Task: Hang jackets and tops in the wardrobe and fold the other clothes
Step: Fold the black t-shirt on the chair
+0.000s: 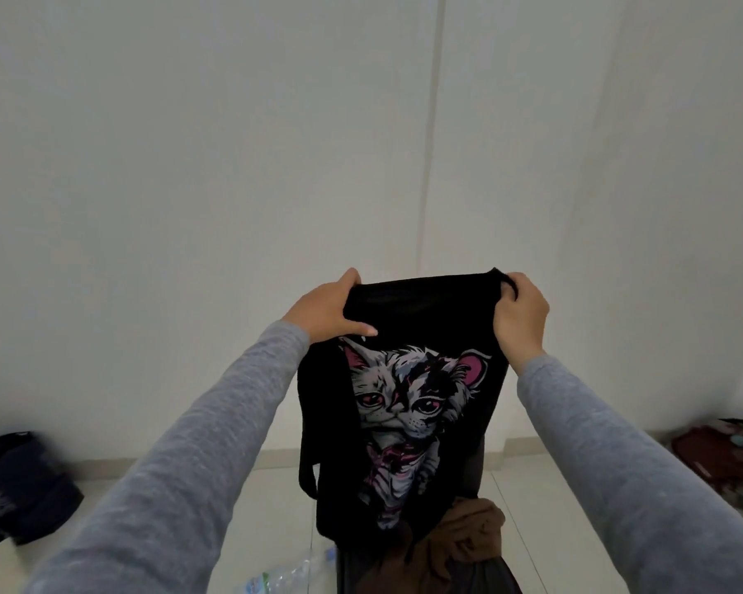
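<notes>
A black top (421,310) with a grey and pink cat print hangs in the air in front of me, facing me. My left hand (331,308) grips its upper left edge, thumb laid across the front of the cloth. At the upper right corner my right hand (520,315) holds the cloth with curled fingers. The lower part of the top hangs down over a pile of clothes, where a brown garment (460,538) lies on dark cloth.
A plain white wall fills the view ahead. On the pale tiled floor a heap of dark clothes (22,486) lies at the left and a reddish-brown bundle (721,456) at the right. A crumpled clear plastic bag (284,576) lies near my feet.
</notes>
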{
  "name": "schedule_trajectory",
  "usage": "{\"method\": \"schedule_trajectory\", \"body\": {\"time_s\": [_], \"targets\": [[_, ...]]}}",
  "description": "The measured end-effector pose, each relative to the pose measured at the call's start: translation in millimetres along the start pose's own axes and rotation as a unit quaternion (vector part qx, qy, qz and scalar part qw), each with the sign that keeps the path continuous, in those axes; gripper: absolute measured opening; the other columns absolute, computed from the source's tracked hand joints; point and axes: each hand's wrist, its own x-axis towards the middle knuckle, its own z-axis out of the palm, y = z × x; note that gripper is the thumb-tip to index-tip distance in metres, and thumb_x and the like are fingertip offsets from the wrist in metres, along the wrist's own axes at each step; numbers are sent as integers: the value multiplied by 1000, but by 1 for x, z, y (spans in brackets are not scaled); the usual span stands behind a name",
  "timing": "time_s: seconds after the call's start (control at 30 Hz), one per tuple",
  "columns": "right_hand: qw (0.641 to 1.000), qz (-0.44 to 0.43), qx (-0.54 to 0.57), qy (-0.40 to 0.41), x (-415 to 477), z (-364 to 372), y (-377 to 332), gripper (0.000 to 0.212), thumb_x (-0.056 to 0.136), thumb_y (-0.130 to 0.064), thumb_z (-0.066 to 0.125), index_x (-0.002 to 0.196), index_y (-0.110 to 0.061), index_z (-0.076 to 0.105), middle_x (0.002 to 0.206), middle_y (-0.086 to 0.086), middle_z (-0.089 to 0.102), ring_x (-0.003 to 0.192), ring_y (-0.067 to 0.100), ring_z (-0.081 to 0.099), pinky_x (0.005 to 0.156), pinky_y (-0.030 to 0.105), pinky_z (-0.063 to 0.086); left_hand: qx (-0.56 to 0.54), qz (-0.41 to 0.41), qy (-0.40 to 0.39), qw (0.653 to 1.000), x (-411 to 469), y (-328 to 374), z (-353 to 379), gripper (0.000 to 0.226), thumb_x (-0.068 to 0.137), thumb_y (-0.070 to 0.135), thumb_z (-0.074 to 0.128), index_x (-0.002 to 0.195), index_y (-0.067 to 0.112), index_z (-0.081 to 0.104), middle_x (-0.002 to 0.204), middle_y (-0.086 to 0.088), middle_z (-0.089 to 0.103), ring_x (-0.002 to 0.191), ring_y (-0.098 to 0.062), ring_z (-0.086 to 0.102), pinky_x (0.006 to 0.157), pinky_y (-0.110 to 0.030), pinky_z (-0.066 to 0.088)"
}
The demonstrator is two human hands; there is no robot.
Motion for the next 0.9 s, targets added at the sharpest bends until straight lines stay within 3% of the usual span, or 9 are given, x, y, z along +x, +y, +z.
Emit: {"method": "schedule_trajectory", "body": {"time_s": [0.1,0.17,0.3,0.47,0.6,0.77,0.9], "targets": [[999,19,-15,22,-6,-4,5,26,99,-12,37,111,-9,60,106,5,43,89,16,45,78,16,31,31,4,3,1000,-1,-6,21,39,82,7,63,106,16,33,93,-12,59,82,-28,59,69,-39,49],[999,24,-14,30,-8,-6,9,26,99,-13,38,112,-9,60,106,5,40,90,15,44,80,13,31,39,6,16,999,-4,-10,34,34,82,-2,51,105,15,33,87,-13,58,78,-31,59,66,-42,48],[998,5,-57,34,-11,-16,21,24,96,-11,42,106,-7,64,104,12,57,90,16,47,76,13,30,19,-11,23,999,-7,-12,55,29,79,-1,50,98,13,34,87,-11,54,76,-29,56,62,-39,44],[996,43,-54,56,-5,-43,25,17,95,-10,46,93,-5,62,89,4,58,86,20,53,78,30,41,-9,-71,46,996,1,-18,60,9,92,12,52,97,5,50,97,-10,48,91,-28,51,75,-31,38],[994,64,-78,50,0,-61,26,13,95,-16,44,86,-15,54,81,-3,55,86,23,54,89,45,43,-122,-93,87,984,0,-7,55,11,90,12,59,85,2,59,85,-11,56,78,-24,53,65,-27,39],[997,57,-33,46,2,-88,11,15,97,-7,34,91,-9,48,86,4,50,81,20,46,65,28,33,-228,-74,174,955,-6,23,47,13,88,16,64,87,4,68,80,-7,67,72,-15,58,64,-17,45],[997,33,-55,38,3,-123,8,20,98,-8,33,104,-2,52,104,9,43,92,19,41,76,21,28,-203,-36,214,955,-20,60,39,20,92,17,58,89,4,72,79,-7,69,73,-14,59,67,-13,43]]}}
